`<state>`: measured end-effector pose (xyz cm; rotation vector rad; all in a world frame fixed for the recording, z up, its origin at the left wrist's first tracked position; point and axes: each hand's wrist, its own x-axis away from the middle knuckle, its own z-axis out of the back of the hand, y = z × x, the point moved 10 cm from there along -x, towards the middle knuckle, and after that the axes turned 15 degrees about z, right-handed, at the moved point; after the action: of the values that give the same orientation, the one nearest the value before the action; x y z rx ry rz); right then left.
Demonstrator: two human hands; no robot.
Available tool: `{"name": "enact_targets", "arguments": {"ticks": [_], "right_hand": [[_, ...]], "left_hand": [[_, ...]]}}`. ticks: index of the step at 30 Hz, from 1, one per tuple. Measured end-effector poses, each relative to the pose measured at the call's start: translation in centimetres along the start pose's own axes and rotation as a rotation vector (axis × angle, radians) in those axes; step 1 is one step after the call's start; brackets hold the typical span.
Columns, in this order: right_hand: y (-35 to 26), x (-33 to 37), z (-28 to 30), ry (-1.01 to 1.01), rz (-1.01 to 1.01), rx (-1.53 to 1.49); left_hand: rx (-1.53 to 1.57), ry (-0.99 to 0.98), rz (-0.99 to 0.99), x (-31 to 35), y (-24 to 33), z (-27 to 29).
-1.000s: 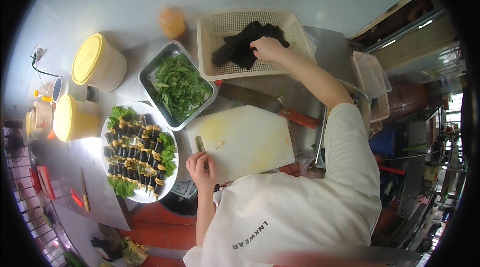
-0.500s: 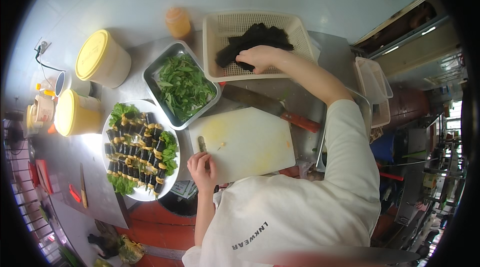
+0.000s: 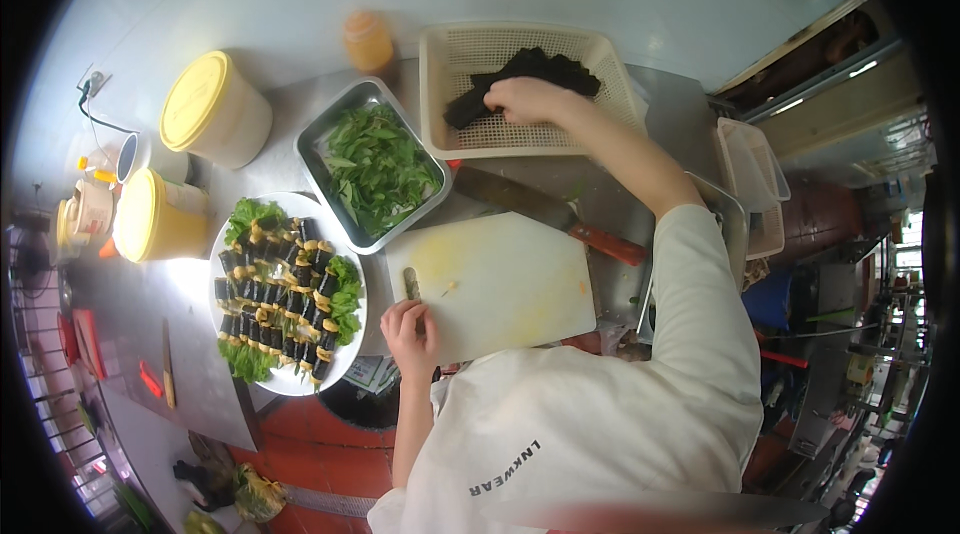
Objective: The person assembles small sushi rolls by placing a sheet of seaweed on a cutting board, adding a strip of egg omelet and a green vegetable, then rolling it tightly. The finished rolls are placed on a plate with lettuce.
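In the pale plastic basket (image 3: 432, 99), my right hand (image 3: 525, 100) is closed at the near edge of a pile of black seaweed sheets (image 3: 545, 64), its fingertips pinching at them. My left hand (image 3: 410, 334) rests at the left edge of the white cutting board (image 3: 500, 284), below its slot. Those fingers are curled, and whatever they may hold is hidden. Small crumbs lie on the board. To the left, a white oval plate (image 3: 357, 334) bears rows of seaweed-wrapped rolls (image 3: 275, 309) tied with yellowish bands, with lettuce (image 3: 345, 299) around them.
A metal tray (image 3: 437, 196) of green leaves (image 3: 375, 169) sits between plate and basket. Behind the board lies a cleaver (image 3: 520, 202) with a red handle. Yellow-lidded tubs (image 3: 218, 114) and an orange bottle (image 3: 369, 42) stand along the wall. A knife (image 3: 168, 364) lies far left.
My right hand has shifted slightly within the basket, still at the seaweed pile. My left hand stays by the board's edge. The whole view has moved a little.
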<state>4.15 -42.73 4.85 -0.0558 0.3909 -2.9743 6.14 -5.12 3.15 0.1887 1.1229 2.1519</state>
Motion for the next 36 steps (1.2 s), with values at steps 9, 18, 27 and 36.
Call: {"name": "enact_targets", "arguments": {"ticks": [9, 18, 27, 36], "right_hand": [[2.5, 5.6, 14.7, 0.37, -0.316, -0.265], [-6.8, 6.5, 21.4, 0.564, -0.147, -0.515], [-21.7, 0.1, 15.4, 0.364, 0.056, -0.807], [-17.7, 4.3, -7.1, 0.695, -0.495, -1.782]], "left_hand": [[0.046, -0.005, -0.018, 0.1, -0.5, 0.1], [0.112, 0.086, -0.142, -2.6, 4.4, 1.5], [0.723, -0.273, -0.305, -8.2, 16.4, 2.0], [1.268, -0.965, 0.774, -0.6, 5.3, -9.3]]}}
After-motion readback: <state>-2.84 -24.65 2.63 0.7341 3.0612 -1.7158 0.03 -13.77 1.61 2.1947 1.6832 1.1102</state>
